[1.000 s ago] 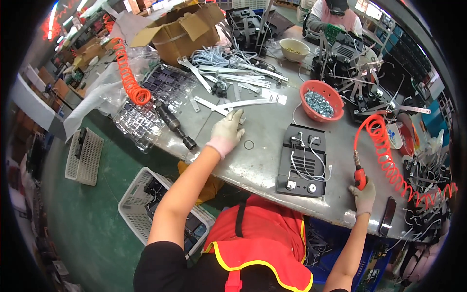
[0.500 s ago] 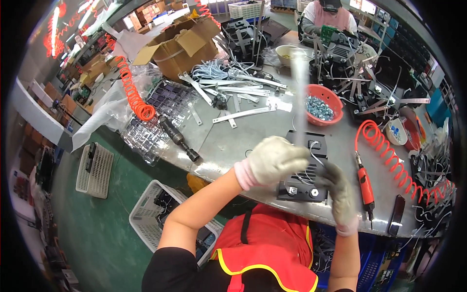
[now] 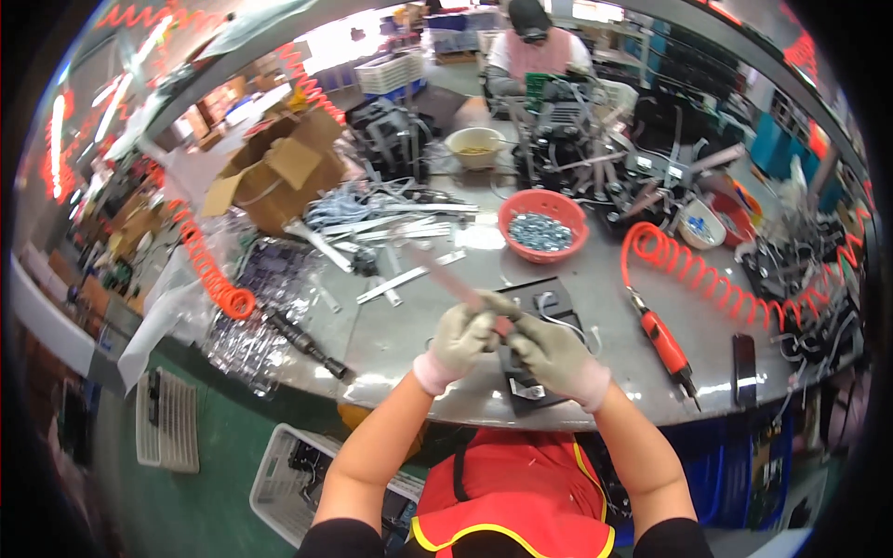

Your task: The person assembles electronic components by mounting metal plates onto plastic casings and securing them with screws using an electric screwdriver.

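A flat metal strip (image 3: pixel 445 273), smeared by motion, tilts up and to the left out of my gloved hands. My left hand (image 3: pixel 458 344) is closed around its lower part. My right hand (image 3: pixel 556 361) is closed at the strip's lower end, its fingertips close to the left ones. Below the hands lies a black plate-like part (image 3: pixel 538 296) with a thin white cable; my right hand and wrist hide much of it.
Ahead stands a red bowl (image 3: pixel 514 244) of small metal fasteners. Loose strips (image 3: pixel 409 276) lie at the left. A red power driver (image 3: pixel 662 340) with a coiled hose is at the right, a dark driver (image 3: pixel 307 344) at the left. A co-worker (image 3: pixel 539 56) sits across the table.
The strip has swung from upright to a leftward tilt and come lower. My right hand has moved left and closed on its lower end. The head view has shifted.
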{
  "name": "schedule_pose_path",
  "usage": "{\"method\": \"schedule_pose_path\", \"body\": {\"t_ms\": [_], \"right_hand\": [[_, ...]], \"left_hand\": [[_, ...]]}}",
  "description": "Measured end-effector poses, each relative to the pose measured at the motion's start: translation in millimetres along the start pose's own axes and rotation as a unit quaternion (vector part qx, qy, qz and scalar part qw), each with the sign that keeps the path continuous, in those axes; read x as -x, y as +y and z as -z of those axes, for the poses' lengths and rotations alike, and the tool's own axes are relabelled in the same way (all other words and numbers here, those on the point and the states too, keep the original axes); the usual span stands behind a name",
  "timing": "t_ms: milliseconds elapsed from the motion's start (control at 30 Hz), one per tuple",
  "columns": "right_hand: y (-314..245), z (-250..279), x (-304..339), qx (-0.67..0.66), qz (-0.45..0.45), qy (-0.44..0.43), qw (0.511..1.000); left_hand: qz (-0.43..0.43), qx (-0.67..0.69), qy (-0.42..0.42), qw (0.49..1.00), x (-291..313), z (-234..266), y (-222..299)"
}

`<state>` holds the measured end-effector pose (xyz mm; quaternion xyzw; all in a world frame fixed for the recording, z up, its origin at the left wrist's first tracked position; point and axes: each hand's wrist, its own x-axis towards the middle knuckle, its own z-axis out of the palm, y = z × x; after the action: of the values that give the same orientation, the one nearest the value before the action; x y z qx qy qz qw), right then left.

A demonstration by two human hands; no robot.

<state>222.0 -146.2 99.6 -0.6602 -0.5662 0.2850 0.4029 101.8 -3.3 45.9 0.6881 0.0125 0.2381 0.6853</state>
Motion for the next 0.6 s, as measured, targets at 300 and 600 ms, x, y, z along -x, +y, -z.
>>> {"method": "schedule_pose_path", "body": {"t_ms": [300, 600], "right_hand": [[93, 72, -148, 0.452, -0.090, 0.151, 0.874], [108, 68, -199, 0.423, -0.237, -0.031, 0.874]], "left_hand": [[0.058, 0.076, 0.197, 0.976, 42, -25, -81], [0.124, -0.040, 0.094, 0.987, 39, -30, -79]]}}
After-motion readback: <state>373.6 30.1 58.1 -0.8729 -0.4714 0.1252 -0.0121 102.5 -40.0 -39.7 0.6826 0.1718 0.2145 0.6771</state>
